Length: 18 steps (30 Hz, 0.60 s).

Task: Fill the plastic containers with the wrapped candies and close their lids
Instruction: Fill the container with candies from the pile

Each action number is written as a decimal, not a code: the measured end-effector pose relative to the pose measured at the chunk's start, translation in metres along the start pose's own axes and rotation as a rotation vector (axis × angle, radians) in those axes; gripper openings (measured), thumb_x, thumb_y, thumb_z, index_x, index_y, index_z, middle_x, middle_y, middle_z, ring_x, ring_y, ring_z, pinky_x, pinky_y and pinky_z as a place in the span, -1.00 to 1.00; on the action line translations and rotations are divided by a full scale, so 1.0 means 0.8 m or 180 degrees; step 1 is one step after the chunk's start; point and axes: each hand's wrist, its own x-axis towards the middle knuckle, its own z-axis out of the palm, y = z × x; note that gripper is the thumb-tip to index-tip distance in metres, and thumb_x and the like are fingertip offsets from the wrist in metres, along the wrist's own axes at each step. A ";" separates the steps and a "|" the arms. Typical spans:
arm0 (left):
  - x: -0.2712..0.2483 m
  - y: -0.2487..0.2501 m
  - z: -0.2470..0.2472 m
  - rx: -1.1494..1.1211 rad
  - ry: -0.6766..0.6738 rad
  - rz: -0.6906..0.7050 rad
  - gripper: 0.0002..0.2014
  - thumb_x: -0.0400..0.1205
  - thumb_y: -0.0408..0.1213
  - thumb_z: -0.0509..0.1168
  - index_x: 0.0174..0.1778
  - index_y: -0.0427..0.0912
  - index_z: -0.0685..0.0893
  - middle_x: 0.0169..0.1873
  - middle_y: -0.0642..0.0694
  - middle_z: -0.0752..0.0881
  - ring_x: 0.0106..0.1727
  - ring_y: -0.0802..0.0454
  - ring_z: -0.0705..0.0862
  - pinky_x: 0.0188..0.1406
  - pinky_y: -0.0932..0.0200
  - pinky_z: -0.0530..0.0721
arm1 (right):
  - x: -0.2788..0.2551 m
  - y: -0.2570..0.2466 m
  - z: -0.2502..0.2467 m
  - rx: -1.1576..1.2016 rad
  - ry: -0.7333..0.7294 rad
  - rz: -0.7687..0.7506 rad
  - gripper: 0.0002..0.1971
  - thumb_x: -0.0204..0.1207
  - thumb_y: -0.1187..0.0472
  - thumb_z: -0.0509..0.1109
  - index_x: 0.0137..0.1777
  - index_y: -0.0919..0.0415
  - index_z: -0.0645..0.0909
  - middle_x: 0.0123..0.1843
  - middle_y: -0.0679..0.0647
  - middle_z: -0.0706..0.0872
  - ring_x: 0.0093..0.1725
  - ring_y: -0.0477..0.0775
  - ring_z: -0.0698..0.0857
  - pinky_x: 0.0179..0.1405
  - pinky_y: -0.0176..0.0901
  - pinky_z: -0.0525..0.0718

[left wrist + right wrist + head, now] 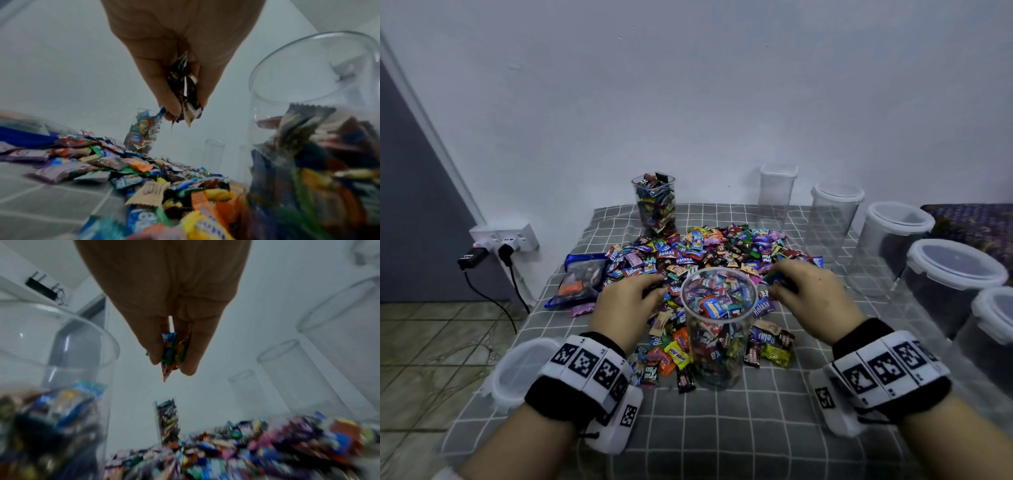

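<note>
A: Both hands loaded? Left hand (pixel 627 297) fingers clamped on dark wrapped candies (pixel 185 91), right hand (pixel 812 288) pinching a blue-orange one (pixel 171 353).

B: Yes, either side of the open container (pixel 717 329), centre frame, nearly full. Candy pile (pixel 709 250) behind it.

A: Risk?

B: Knuckles clip the rim, tips it; or candies bounce off the heap and the lid later won't seat.

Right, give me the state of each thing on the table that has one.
Near jar: open, mostly full of candies.
Far jar: open, full.
Five containers on the right: empty, lids on.
Loose lid: off, lying by the left wrist.
Candy pile: loose on the cloth.
Left hand: pinching dark candies.
Right hand: pinching candies.
</note>
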 end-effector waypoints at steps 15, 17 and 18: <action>-0.001 0.040 -0.021 -0.1218 0.0367 0.0381 -0.73 0.57 -0.26 0.38 0.18 0.04 0.73 -0.02 0.00 0.79 -0.01 0.09 0.76 0.08 -0.06 0.73 | 0.001 -0.073 -0.012 0.0822 0.0337 -0.0846 -0.71 0.38 0.12 0.40 0.07 0.22 0.67 -0.04 0.01 0.72 -0.06 -0.09 0.62 -0.03 -0.35 0.50; -0.004 0.044 -0.022 -0.1288 0.0381 0.0483 -0.74 0.57 -0.27 0.38 0.14 0.12 0.72 -0.04 0.02 0.80 -0.02 0.10 0.77 0.07 -0.07 0.73 | 0.001 -0.075 -0.010 0.0798 0.0251 -0.0806 -0.66 0.36 0.12 0.41 0.13 0.22 0.66 0.02 0.03 0.73 0.02 -0.02 0.66 0.04 -0.26 0.54; -0.004 0.047 -0.022 -0.1324 0.0384 0.0526 -0.74 0.57 -0.28 0.38 0.12 0.16 0.71 -0.04 0.02 0.80 -0.02 0.11 0.77 0.07 -0.06 0.74 | 0.000 -0.076 -0.010 0.0818 0.0240 -0.0778 -0.63 0.35 0.12 0.42 0.15 0.21 0.66 0.05 0.03 0.73 0.06 -0.02 0.66 0.08 -0.26 0.54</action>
